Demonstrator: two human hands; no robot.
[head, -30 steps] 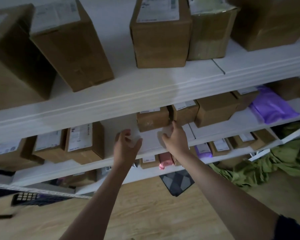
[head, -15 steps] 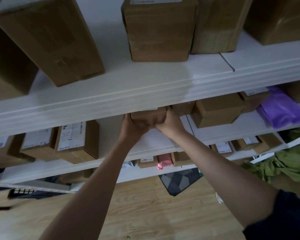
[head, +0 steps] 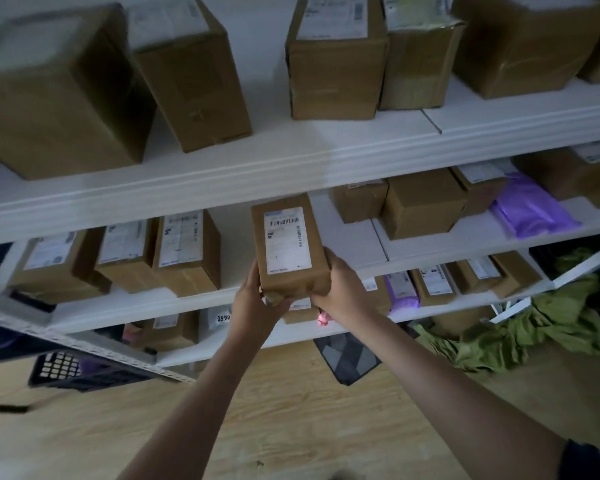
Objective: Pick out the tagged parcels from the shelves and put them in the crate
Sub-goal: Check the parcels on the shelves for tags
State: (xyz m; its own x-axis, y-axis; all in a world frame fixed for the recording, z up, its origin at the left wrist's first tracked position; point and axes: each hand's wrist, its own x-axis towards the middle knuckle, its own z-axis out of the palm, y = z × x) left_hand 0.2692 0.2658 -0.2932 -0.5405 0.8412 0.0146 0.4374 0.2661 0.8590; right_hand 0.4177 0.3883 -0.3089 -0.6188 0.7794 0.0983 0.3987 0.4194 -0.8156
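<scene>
We grip the parcel [head: 289,244] at its near end, left hand [head: 253,304] and right hand [head: 340,289] curled round it, long axis pointing toward the middle shelf [head: 430,252], the crate [head: 63,370] low to our left.

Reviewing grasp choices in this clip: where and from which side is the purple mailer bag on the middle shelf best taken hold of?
The purple mailer bag lies flat and soft at the shelf's front right, its near end by the open edge. Probably best pinched at that near end, coming from the front. Cardboard boxes crowd its left and rear.
</scene>
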